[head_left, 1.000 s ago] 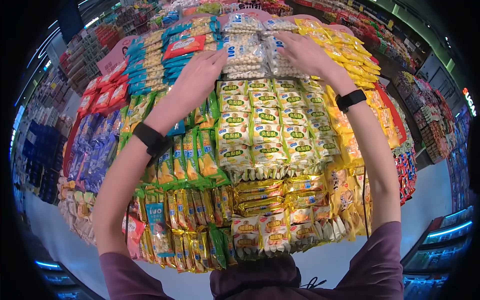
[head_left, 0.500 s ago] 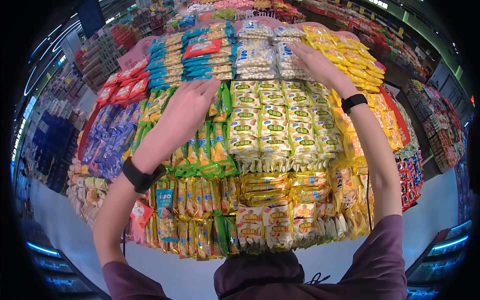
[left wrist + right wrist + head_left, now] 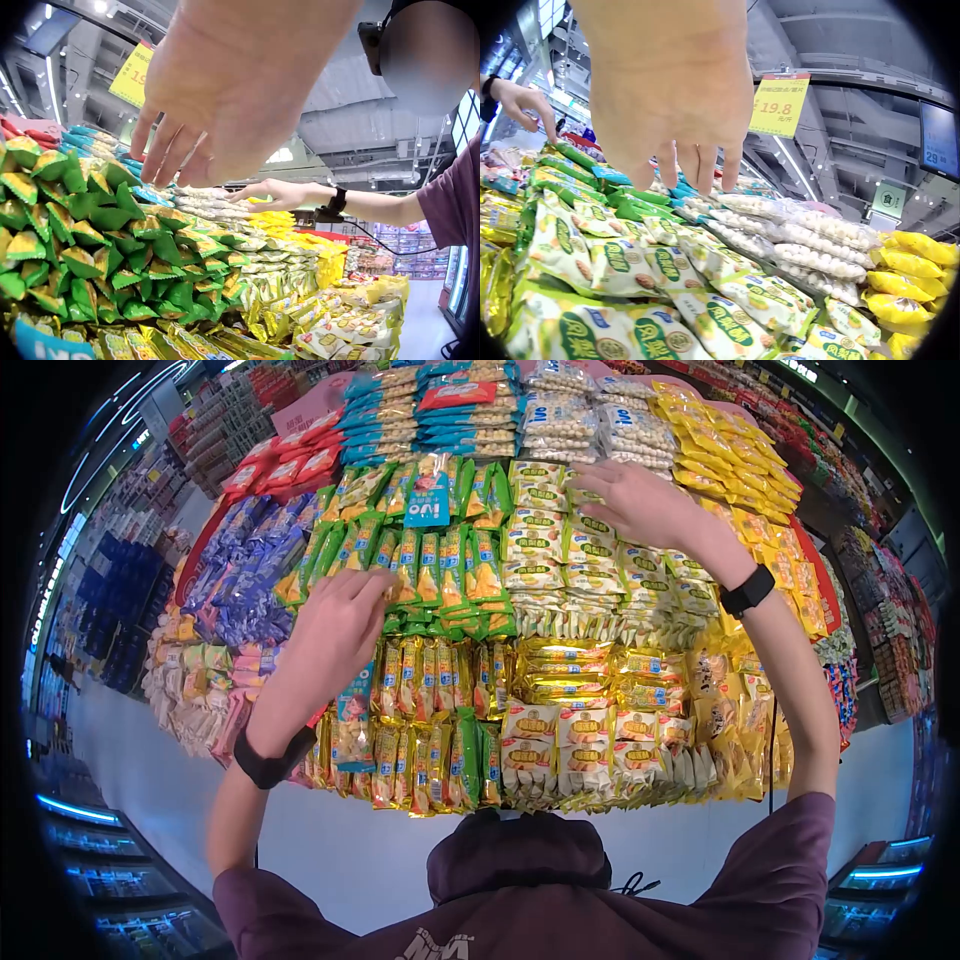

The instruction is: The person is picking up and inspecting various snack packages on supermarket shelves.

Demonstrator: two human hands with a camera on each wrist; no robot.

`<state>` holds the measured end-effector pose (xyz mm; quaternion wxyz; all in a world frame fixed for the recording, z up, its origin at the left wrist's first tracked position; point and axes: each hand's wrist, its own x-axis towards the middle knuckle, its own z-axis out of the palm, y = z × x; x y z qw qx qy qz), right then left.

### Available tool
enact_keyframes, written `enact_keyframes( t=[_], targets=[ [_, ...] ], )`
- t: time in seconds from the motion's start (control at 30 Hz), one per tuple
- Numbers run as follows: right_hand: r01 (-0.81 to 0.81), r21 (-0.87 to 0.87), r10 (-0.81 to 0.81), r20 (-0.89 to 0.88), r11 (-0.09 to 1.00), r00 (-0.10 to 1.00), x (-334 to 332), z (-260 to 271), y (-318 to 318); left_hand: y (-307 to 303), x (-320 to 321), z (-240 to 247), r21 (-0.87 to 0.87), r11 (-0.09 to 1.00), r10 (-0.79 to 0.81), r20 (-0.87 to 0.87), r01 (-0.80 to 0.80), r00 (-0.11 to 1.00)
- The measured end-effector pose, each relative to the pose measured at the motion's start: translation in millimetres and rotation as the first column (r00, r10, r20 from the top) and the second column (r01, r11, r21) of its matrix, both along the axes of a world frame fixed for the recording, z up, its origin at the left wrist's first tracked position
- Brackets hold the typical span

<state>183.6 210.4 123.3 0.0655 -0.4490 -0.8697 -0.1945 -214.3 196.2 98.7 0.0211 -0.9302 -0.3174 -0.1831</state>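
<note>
My left hand (image 3: 335, 625) hovers with loosely extended fingers over the left part of the snack display, beside the green-wrapped packets (image 3: 430, 565). Nothing is held in it. A blue snack packet (image 3: 428, 495) lies on top of those green packets, beyond the left hand. My right hand (image 3: 640, 505) is palm down over the back rows of white-and-green pineapple cake packets (image 3: 540, 550), its fingers extended and empty. Seen from the right wrist, the palm passes above these cake packets (image 3: 671, 262). Bags of white balls (image 3: 640, 435) lie just beyond the right fingertips.
Yellow bags (image 3: 725, 445) are stacked at the back right, red bags (image 3: 285, 465) at the back left. Purple packets (image 3: 245, 565) fill the left side. Gold packets (image 3: 430, 680) and another blue packet (image 3: 352, 725) lie along the near edge. A yellow price sign (image 3: 780, 105) hangs overhead.
My left hand has drawn back toward me and to the left, uncovering the blue packet on the green ones. The right hand has come back from the white-ball bags to above the cake packets.
</note>
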Motion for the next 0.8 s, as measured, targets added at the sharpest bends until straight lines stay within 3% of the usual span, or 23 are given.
enact_keyframes(
  t=[0.2,0.37,0.5,0.63,0.73,0.8],
  targets=[
    [-0.191,-0.03,0.191,-0.021,0.981,0.981,-57.9,-18.0,-29.1,-54.1,-35.7,-33.3,-0.102,0.992,0.09,0.11,-0.079,0.99],
    [-0.251,0.001,0.251,-0.041,0.968,0.967,-98.9,-22.5,-22.4,-93.7,-58.2,-54.0,-0.209,0.967,0.196,0.228,-0.149,0.954],
    [-0.164,-0.005,0.164,-0.014,0.986,0.986,-128.3,-24.2,2.4,-117.1,-66.6,-79.1,-0.27,0.947,0.266,0.353,-0.174,0.897],
    [-0.077,0.049,0.079,-0.033,0.996,0.996,-146.8,-37.9,45.0,-135.4,-77.9,-87.4,-0.346,0.926,0.289,0.39,-0.152,0.874],
    [-0.112,0.201,0.133,-0.097,0.973,0.986,-157.0,-50.6,69.2,-144.2,-90.9,-93.2,-0.375,0.913,0.305,0.371,-0.159,0.877],
    [-0.06,0.155,0.07,-0.061,0.986,0.996,-160.6,-51.6,74.9,-149.1,-100.6,-97.2,-0.396,0.906,0.314,0.389,-0.151,0.866]
  ],
)
